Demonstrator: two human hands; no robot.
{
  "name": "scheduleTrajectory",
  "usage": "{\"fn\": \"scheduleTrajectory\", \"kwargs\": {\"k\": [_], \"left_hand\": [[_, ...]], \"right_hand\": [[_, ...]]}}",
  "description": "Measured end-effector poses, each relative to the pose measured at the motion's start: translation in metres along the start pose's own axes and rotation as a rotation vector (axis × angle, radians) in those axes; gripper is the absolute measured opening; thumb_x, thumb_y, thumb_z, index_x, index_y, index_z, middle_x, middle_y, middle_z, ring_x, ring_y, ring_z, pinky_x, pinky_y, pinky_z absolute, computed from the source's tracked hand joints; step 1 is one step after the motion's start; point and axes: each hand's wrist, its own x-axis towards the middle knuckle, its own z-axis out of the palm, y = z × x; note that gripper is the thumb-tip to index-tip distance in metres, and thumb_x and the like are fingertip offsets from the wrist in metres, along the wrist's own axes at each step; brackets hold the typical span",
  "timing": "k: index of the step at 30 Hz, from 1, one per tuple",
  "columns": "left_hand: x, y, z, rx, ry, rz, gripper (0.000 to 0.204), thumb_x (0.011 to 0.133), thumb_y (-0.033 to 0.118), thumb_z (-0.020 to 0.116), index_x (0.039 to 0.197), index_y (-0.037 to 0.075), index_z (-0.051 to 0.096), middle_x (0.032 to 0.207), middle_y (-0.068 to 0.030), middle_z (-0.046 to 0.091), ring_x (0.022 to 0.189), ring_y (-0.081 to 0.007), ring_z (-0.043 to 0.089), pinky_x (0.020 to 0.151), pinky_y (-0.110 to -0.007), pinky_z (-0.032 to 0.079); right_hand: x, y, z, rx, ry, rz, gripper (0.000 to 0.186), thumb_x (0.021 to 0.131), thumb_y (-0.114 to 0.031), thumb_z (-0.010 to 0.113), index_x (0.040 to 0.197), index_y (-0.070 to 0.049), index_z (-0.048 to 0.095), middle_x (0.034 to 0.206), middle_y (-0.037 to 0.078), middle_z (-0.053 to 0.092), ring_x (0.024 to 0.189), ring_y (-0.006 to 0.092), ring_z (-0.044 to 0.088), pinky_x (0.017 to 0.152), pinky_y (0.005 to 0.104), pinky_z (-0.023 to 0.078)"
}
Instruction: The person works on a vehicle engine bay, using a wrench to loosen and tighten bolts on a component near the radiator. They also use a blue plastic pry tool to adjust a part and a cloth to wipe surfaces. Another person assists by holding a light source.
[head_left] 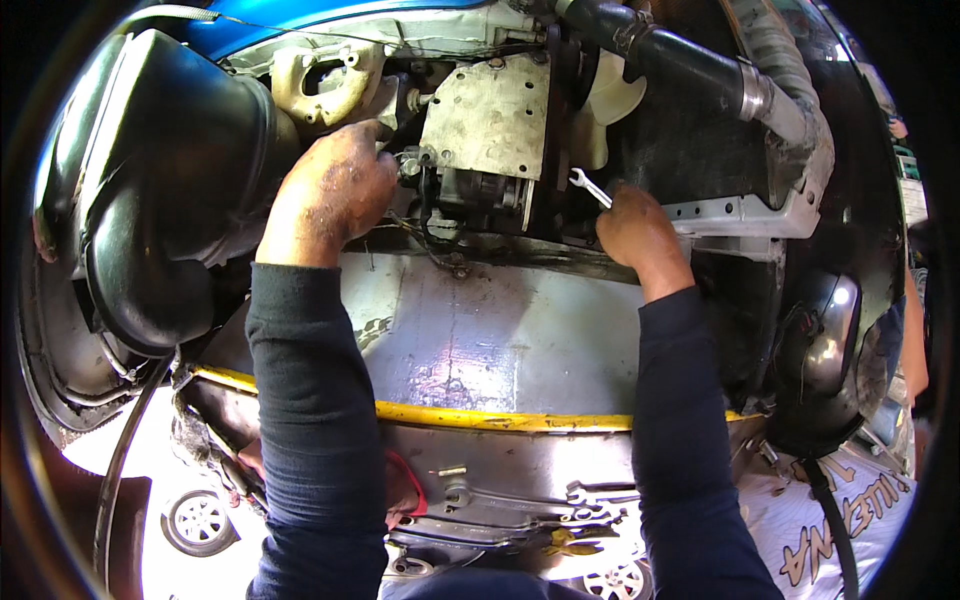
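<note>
- Bright light falls on a grey panel with a yellow strip along its near edge; beyond it sits a vehicle's engine, below it a wheel and loose wrenches.
- Right hand: fingers curled closed around a wrench, which lies inside the fist.
- Its open-ended head sticks out past the thumb side, pointing up and left, just beside the engine's right edge; the hand covers the rest.
- Left hand: fingers bent together at the engine's left side, near the lower left corner of a flat metal plate; I cannot tell whether they grip anything.
- Above that hand is a pale casting; the wrench is well apart from these fingers.
- Large brown lettering, slanted and partly cut by a black strap, covers a white sheet at lower right.
- Any marking on the held wrench is too small to read.
</note>
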Motion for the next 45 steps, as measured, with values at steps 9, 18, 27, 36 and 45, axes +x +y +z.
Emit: {"fn": "scheduleTrajectory", "kwargs": {"k": [9,18,27,36,45], "left_hand": [[0.03,-0.021,-0.002,0.405,0.049,0.401,0.031,0.091,0.009,0.055,0.114,0.0,0.073,0.125,-0.0213,0.069,0.114,-0.0376,0.068,0.102,-0.042,0.055],[-0.034,0.068,-0.055,0.223,0.046,0.265,0.042,0.097,0.037,0.06,0.115,0.001,0.072,0.12,-0.0272,0.069,0.108,-0.0431,0.067,0.098,-0.047,0.052],[-0.315,0.01,-0.069,-0.107,0.206,0.678,0.03,0.084,0.012,0.073,0.111,0.001,0.068,0.112,-0.0188,0.066,0.101,-0.0403,0.065,0.087,-0.046,0.053],[-0.448,-0.048,-0.058,-0.137,0.152,0.504,0.032,0.08,0.0,0.07,0.111,0.003,0.07,0.121,-0.0157,0.066,0.105,-0.0387,0.064,0.091,-0.047,0.052],[-0.402,-0.079,-0.074,-0.088,0.239,0.382,0.032,0.084,0.008,0.069,0.115,0.004,0.067,0.123,-0.0183,0.064,0.112,-0.0408,0.06,0.1,-0.049,0.048]], "right_hand": [[-0.028,-0.03,-0.045,-0.055,0.175,-0.019,0.028,0.087,-0.018,0.06,0.104,0.003,0.068,0.106,0.029,0.069,0.104,0.0471,0.066,0.089,0.052,0.054],[-0.213,-0.082,-0.099,-0.134,0.485,-0.547,0.012,0.078,-0.008,0.062,0.074,0.001,0.069,0.085,0.016,0.064,0.085,0.0368,0.066,0.074,0.0476,0.056],[-0.397,-0.107,-0.057,0.251,-0.012,-0.222,0.02,0.078,-0.011,0.068,0.095,-0.001,0.065,0.096,0.02,0.067,0.089,0.0374,0.067,0.08,0.0471,0.055],[-0.421,-0.107,-0.019,0.192,0.025,-0.209,0.017,0.082,-0.011,0.066,0.097,-0.003,0.067,0.088,0.019,0.069,0.085,0.0384,0.069,0.076,0.0482,0.056],[-0.444,-0.072,-0.047,0.311,0.182,-0.047,0.035,0.087,-0.026,0.075,0.106,0.002,0.066,0.101,0.023,0.069,0.095,0.0414,0.068,0.084,0.0475,0.054]]}}
